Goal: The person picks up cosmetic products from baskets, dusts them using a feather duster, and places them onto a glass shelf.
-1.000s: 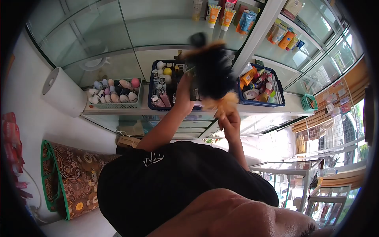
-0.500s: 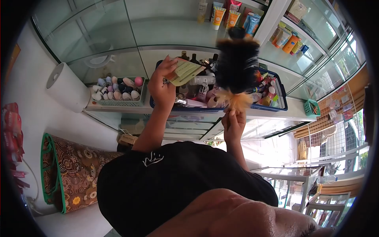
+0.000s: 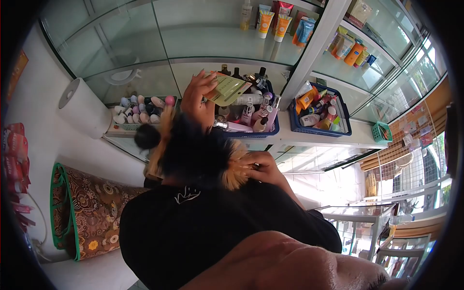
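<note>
My left hand (image 3: pixel 197 96) grips a flat pale-green packet (image 3: pixel 227 90) with printed lettering and holds it over the left blue basket. The thumb side and fingers close on its left edge. My right hand (image 3: pixel 263 166) is closed near the tan end of a feather duster (image 3: pixel 198 150), whose handle I cannot make out. The duster's black and tan feathers are smeared by motion. They stretch leftward in front of my chest and hide my left forearm. Below the packet, the blue basket (image 3: pixel 258 134) holds several bottles and tubes.
A second blue basket (image 3: pixel 321 129) of tubes and bottles sits to the right. A pale-green tray (image 3: pixel 126 126) of roll-on bottles is at left, near a white paper roll (image 3: pixel 82 106). Glass shelves bear orange tubes (image 3: pixel 265 24). A small green basket (image 3: pixel 382 133) stands far right.
The feather duster has swung from upright above the baskets down and left across my chest. My right hand has moved lower and left. The left hand and packet have hardly shifted.
</note>
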`<act>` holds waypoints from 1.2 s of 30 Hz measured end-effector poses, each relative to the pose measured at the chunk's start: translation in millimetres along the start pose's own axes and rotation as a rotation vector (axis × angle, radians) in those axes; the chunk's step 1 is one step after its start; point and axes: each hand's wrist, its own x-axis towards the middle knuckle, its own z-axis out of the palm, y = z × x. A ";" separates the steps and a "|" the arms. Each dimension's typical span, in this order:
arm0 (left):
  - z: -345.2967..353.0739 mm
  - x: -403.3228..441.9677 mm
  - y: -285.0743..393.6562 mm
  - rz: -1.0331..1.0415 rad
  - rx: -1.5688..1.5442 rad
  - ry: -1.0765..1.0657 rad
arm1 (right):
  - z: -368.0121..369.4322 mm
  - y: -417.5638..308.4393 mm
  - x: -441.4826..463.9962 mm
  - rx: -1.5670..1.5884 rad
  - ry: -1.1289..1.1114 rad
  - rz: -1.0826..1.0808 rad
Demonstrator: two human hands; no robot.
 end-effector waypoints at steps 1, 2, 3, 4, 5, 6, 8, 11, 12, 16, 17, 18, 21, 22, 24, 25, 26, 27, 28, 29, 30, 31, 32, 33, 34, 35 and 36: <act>-6.6 1.9 -10.3 0.056 -0.063 -0.058 | 1.2 3.9 -3.2 -0.019 0.024 0.013; -10.4 2.9 -15.8 0.111 -0.125 -0.117 | 3.2 7.6 -8.3 0.046 0.164 0.108; -8.0 0.7 -7.1 0.001 -0.059 -0.051 | 5.5 11.8 -14.6 0.112 0.303 0.204; -3.0 -4.7 7.7 -0.109 0.008 0.014 | 6.6 15.8 -18.7 0.179 0.442 0.301; -0.8 -6.6 16.8 -0.218 0.076 0.079 | 4.5 19.4 -20.2 0.216 0.520 0.304; -1.2 -4.8 17.5 -0.172 0.064 0.079 | 0.5 23.0 -21.0 0.253 0.599 0.307; -1.1 -0.6 17.2 -0.080 0.037 0.079 | -3.6 25.8 -16.3 0.341 0.741 0.269; -0.6 0.0 18.9 -0.085 0.033 0.077 | -5.5 23.2 -8.8 0.427 0.842 0.187; -0.6 0.0 18.9 -0.083 0.039 0.071 | -5.3 23.8 -10.2 0.411 0.820 0.189; -2.9 -5.7 24.4 -0.190 0.048 0.040 | -1.4 21.0 -22.7 0.346 0.523 0.271; -3.3 -7.4 26.0 -0.246 0.046 0.030 | -1.8 21.3 -21.6 0.273 0.406 0.199; -3.3 -7.6 19.7 -0.162 0.029 -0.001 | -2.8 22.0 -19.9 0.200 0.290 0.128; -6.3 -4.7 -8.9 0.087 -0.021 -0.092 | -8.4 8.1 -14.6 0.139 0.042 0.133; -3.7 -7.7 -1.2 0.032 0.020 -0.050 | -8.0 3.5 -10.8 0.133 0.004 0.137; -5.9 -7.5 1.4 -0.150 -0.104 -0.091 | -5.6 8.0 -14.3 0.161 0.065 0.172; -2.4 -16.2 -3.3 -0.261 -0.179 -0.041 | -2.4 20.6 -23.4 0.193 0.163 0.203; -0.4 -16.8 -0.5 -0.368 -0.259 0.019 | -0.4 24.9 -26.3 0.226 0.260 0.234; -0.7 -15.7 4.6 -0.231 -0.102 0.034 | -1.1 27.3 -28.0 0.302 0.394 0.236; -2.4 -6.6 17.1 -0.100 0.063 0.069 | -2.2 27.5 -26.5 0.378 0.530 0.238; -1.4 -2.1 20.5 -0.091 0.066 0.061 | -3.7 27.4 -24.6 0.454 0.666 0.238; -1.3 -4.0 16.8 -0.073 0.061 0.054 | -6.4 26.5 -20.9 0.454 0.729 0.215; -1.6 -6.2 13.4 -0.054 0.055 0.048 | -9.8 24.8 -16.0 0.455 0.792 0.190; -2.4 -6.8 12.7 -0.056 0.059 0.037 | -11.2 23.9 -13.6 0.455 0.856 0.165; -3.0 -7.0 12.2 -0.057 0.063 0.028 | -10.7 24.0 -13.9 0.453 0.832 0.182; -3.4 -7.0 12.0 -0.058 0.068 0.018 | -9.7 24.4 -15.3 0.451 0.808 0.197; -3.8 -6.6 12.7 -0.062 0.067 0.016 | -8.4 25.0 -17.7 0.448 0.784 0.213; -4.2 -6.1 14.1 -0.067 0.066 0.013 | -5.4 28.1 -22.1 0.451 0.721 0.235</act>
